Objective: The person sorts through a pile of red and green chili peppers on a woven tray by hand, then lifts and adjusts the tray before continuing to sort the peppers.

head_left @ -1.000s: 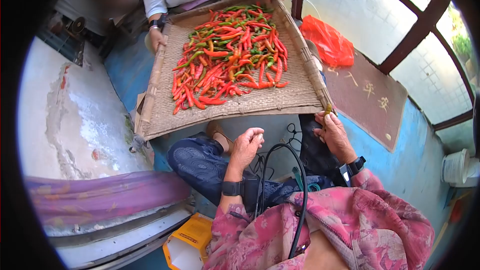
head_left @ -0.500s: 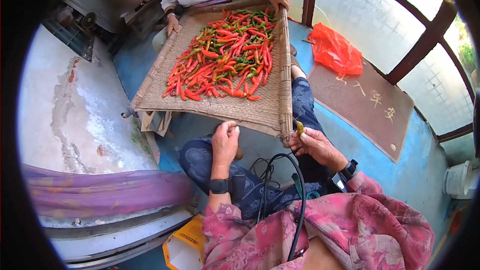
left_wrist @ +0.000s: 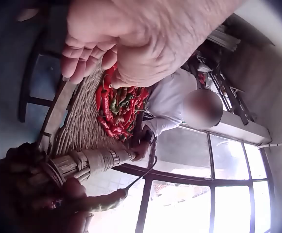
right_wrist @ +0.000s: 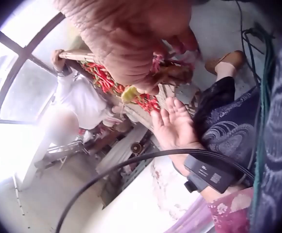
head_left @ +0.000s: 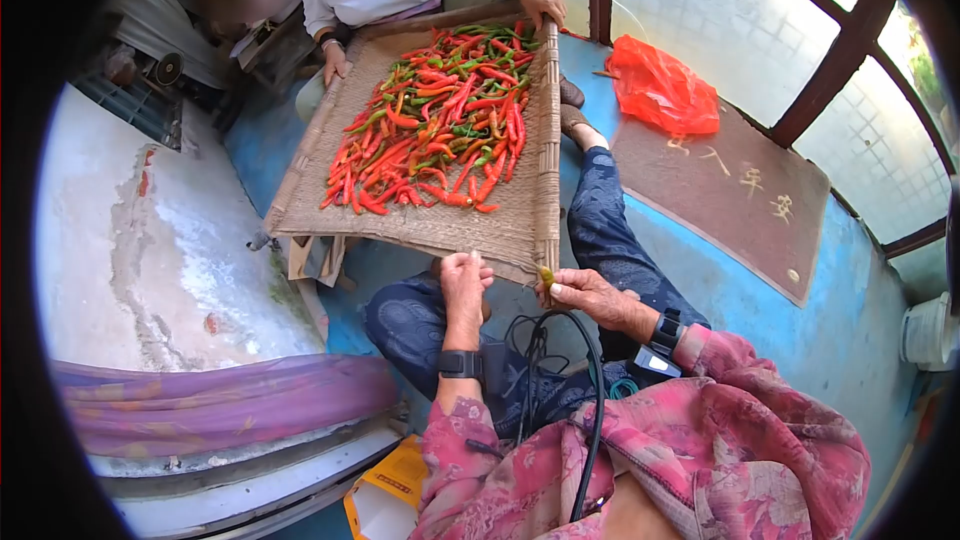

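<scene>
Red and green chili peppers [head_left: 440, 120] lie heaped on a square woven bamboo tray [head_left: 480, 232]. My right hand [head_left: 597, 297] pinches one yellow-green chili pepper [head_left: 545, 277] at the tray's near right corner. The same pepper [left_wrist: 107, 200] shows its stem in the left wrist view. My left hand [head_left: 465, 283] is at the tray's near edge. Its palm and loosely bent fingers [right_wrist: 175, 121] hold nothing in the right wrist view. Across from me, another person's hands [head_left: 541, 4] grip the tray's far corners.
A red plastic bag [head_left: 662, 88] lies on a brown mat [head_left: 735, 202] at the right. A black cable [head_left: 600, 380] loops over my lap. Purple cloth [head_left: 220, 395] covers a ledge at the left, and a yellow box [head_left: 395, 480] stands below it. A white bucket [head_left: 925, 332] is far right.
The tray's near edge has shifted left in the head view. My right hand has moved left with the pepper, closer to my left hand. My left hand has come up to the tray's edge.
</scene>
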A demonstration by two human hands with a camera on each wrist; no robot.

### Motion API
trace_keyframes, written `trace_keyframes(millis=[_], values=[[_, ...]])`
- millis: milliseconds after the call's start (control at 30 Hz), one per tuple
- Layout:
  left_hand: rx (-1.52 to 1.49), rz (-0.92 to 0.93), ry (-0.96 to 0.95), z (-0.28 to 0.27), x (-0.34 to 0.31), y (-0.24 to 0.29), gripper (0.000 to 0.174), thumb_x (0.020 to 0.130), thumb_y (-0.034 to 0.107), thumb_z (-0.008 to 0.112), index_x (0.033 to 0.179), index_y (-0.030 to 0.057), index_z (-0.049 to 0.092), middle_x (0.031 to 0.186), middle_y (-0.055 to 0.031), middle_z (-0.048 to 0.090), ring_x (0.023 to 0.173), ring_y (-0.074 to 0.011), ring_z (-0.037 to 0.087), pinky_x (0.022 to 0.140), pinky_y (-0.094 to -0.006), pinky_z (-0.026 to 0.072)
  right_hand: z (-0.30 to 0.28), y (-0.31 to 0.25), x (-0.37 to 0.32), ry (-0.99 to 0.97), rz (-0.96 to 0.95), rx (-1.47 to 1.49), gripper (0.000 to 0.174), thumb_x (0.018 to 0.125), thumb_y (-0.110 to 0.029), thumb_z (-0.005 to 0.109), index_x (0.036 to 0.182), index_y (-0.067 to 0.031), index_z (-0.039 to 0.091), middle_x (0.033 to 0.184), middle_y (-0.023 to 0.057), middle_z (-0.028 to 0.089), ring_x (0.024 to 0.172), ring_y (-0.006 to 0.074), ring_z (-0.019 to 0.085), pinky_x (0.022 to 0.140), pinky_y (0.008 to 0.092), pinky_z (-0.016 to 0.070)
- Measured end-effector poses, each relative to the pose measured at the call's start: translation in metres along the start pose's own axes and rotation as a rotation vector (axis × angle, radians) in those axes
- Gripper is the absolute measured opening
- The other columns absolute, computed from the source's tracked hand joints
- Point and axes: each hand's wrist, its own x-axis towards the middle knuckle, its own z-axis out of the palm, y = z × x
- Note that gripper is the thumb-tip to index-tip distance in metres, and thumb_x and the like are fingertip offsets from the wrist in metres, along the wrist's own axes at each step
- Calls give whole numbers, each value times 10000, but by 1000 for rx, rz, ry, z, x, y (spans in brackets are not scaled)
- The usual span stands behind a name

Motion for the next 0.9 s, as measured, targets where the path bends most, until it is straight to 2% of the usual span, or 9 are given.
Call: trace_keyframes(millis=[33,167,400,467,567,700,833,867,900], values=[[3,0,7,-2,-1,0,234,905,216,540,988,12,462,822,-84,571,645,-130,581,543,-229,501,6,4,5,8,-26,34,294,937,-275,510,1077,-36,607,774,-54,495,694,39,407,635,199,367],[-60,-3,-106,-4,-7,5,199,927,211,500,980,20,505,813,-68,589,638,-111,574,553,-222,493,15,8,20,97,-60,98,297,934,-269,513,1087,-28,595,792,-17,553,713,51,495,640,208,417],[33,212,118,-42,-6,25,142,919,160,509,1006,47,510,803,-42,586,613,-70,546,540,-186,468,-11,-36,-12,166,-95,149,187,911,-208,535,979,-41,588,711,-9,515,634,79,501,583,235,435],[236,437,222,-60,-10,37,180,896,140,534,1025,14,524,821,-56,583,656,-122,563,594,-240,479,-32,-47,-29,148,-64,182,171,904,-213,540,966,-56,566,682,-24,485,593,68,463,530,223,380],[611,798,420,-88,-19,76,197,842,87,557,1014,-9,543,878,-114,582,764,-240,583,700,-337,491,-66,-54,-46,351,-84,94,195,890,-248,545,973,-72,561,709,-13,520,616,92,495,561,245,416],[1216,985,745,-156,-4,119,315,788,128,574,1087,42,520,1092,-143,525,1072,-327,449,927,-440,344,-95,-67,-52,442,-100,-29,260,884,-321,537,989,-84,555,747,3,537,627,96,509,517,212,385],[1702,438,864,-212,34,127,470,818,330,590,1185,59,480,1196,-166,511,1141,-346,449,919,-460,366,-96,-76,-51,523,-117,-73,283,896,-343,517,1001,-83,555,751,3,540,629,88,510,495,199,367],[1690,452,848,-227,48,124,470,818,330,590,1185,59,480,1196,-166,511,1141,-346,449,919,-460,366,-92,-76,-51,515,-107,-117,288,901,-348,512,1008,-84,556,751,4,540,631,89,514,498,203,371],[1653,314,675,-240,60,122,462,823,361,580,1146,41,502,1139,-195,546,1081,-366,494,881,-463,395,-91,-77,-50,502,-95,-156,294,905,-353,506,1015,-85,556,752,5,540,633,89,518,500,206,376]])
